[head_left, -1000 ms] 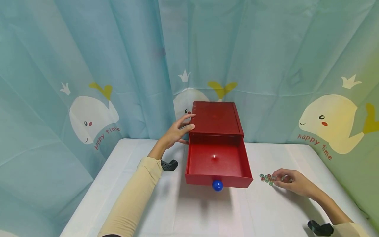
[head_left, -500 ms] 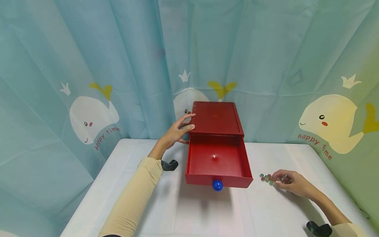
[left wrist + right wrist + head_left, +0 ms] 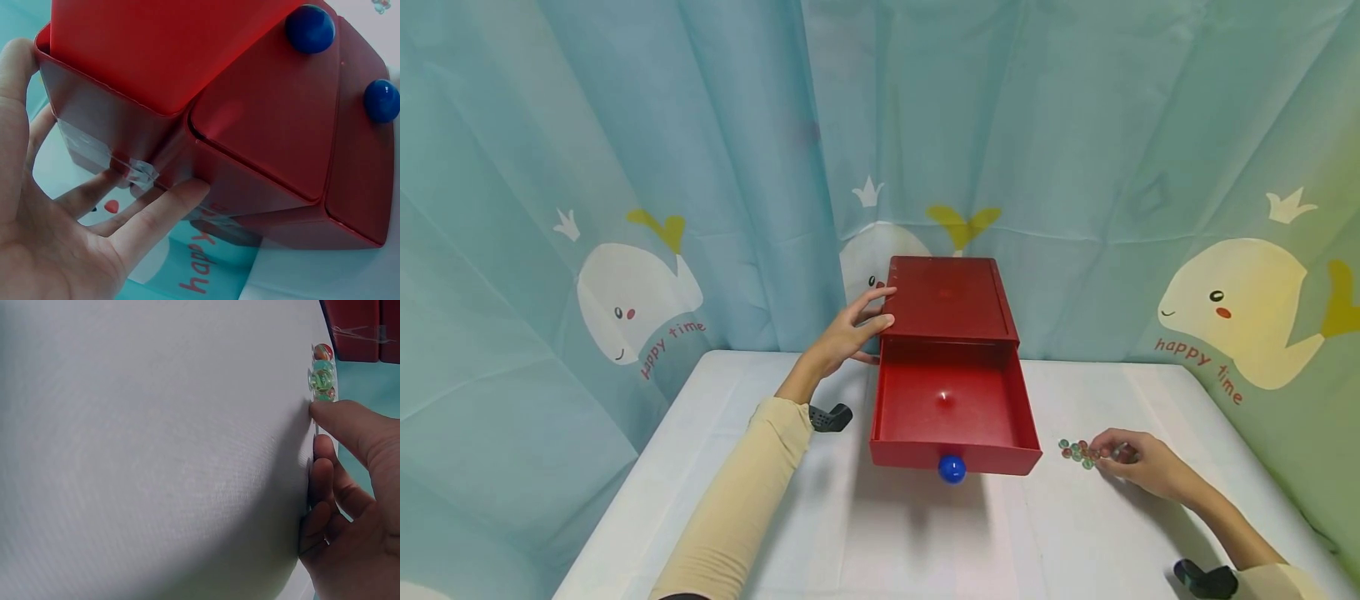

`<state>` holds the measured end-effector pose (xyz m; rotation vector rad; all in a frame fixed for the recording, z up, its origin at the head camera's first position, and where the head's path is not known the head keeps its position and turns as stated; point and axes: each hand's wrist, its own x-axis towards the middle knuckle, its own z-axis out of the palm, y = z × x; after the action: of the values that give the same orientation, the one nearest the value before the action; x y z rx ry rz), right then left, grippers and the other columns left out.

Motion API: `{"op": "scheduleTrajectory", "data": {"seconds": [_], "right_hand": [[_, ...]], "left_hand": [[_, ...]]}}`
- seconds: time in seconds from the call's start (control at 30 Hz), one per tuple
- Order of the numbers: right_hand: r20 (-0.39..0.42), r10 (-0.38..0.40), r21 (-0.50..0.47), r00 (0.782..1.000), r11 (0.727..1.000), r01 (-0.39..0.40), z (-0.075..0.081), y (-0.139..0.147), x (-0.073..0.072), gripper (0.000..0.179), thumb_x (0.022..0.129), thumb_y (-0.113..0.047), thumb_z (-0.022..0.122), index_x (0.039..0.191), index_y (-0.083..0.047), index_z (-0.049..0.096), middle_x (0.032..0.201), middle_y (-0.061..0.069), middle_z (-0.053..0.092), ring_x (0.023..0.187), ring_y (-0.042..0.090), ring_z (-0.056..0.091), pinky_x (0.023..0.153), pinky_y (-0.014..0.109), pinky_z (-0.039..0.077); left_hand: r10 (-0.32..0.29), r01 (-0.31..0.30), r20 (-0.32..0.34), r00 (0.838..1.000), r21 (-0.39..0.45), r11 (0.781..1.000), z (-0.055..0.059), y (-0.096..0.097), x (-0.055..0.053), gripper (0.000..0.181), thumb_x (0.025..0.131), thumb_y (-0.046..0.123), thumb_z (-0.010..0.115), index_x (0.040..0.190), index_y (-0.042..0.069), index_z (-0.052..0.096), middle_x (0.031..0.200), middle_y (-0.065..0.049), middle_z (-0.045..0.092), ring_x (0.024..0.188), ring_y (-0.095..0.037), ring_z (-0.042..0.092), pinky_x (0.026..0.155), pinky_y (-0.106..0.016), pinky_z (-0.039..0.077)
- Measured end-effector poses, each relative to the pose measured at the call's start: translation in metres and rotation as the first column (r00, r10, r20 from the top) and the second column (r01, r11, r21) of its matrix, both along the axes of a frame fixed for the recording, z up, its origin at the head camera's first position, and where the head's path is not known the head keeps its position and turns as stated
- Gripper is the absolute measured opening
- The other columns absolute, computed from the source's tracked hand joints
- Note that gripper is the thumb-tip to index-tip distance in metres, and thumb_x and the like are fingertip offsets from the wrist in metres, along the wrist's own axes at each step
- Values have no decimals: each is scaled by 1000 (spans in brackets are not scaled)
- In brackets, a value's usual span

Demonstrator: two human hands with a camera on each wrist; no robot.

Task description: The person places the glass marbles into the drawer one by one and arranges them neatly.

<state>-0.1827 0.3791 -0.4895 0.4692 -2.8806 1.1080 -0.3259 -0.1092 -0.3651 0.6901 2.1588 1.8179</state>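
Note:
A red drawer cabinet (image 3: 951, 296) stands at the table's back middle. Its top drawer (image 3: 951, 408), with a blue knob (image 3: 952, 469), is pulled out and bare inside. My left hand (image 3: 842, 333) rests spread against the cabinet's upper left edge; in the left wrist view, fairly straight fingers (image 3: 169, 212) press along its side. To the right of the drawer lie several green and red glass marbles (image 3: 1077, 452), with clear plastic glinting around them in the right wrist view. My right hand (image 3: 1142, 462) is at their right end, thumb and curled fingers pinching the clear bag.
Two lower drawers (image 3: 265, 125) of the cabinet are pushed in. A white cloth covers the table (image 3: 925, 550). A curtain (image 3: 1052, 167) printed with whales hangs right behind the cabinet. Black wrist devices (image 3: 831, 418) sit by both wrists.
Both hands stay almost still. The right hand has shifted very slightly along with the marbles; the cabinet and drawer have not moved.

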Motion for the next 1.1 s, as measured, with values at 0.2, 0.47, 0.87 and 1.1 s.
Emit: {"op": "scheduleTrajectory", "data": {"seconds": [0.2, 0.47, 0.87, 1.1], "right_hand": [[-11, -4, 3, 1000, 1000, 4, 0, 1, -1, 13, 89, -5, 76, 97, -14, 71, 84, -9, 61, 68, 3, 51, 53, 24, 46], [-11, -6, -10, 1000, 1000, 6, 2, 1, 0, 13, 89, -5, 76, 97, -14, 71, 83, -9, 60, 67, 3, 51, 52, 24, 46], [16, -28, 27, 999, 999, 27, 2, -1, 1, 13, 89, -5, 77, 97, -13, 71, 85, -6, 60, 69, 4, 49, 57, 24, 43], [16, -31, 38, 999, 999, 30, 1, -3, 1, 13, 88, -5, 78, 97, -12, 70, 84, -6, 60, 68, 4, 49, 57, 24, 42]], "left_hand": [[1, -1, 2, 1000, 1, 1000, 0, 1, 0, 61, 99, 35, 62, 156, 37, 41, 158, -11, 37, 140, -34, 43, 83, -55, 60], [4, -4, -2, 1000, 1, 1000, 1, 1, 0, 59, 100, 33, 62, 155, 37, 41, 157, -10, 38, 139, -33, 44, 84, -55, 60], [9, -9, 10, 1000, 0, 1000, 1, 0, 1, 58, 100, 34, 61, 155, 38, 42, 157, -10, 38, 139, -32, 44, 83, -55, 60], [10, -10, 21, 1000, 2, 1000, 1, 0, 1, 57, 101, 35, 62, 154, 38, 42, 157, -10, 37, 139, -32, 45, 83, -55, 60]]}}
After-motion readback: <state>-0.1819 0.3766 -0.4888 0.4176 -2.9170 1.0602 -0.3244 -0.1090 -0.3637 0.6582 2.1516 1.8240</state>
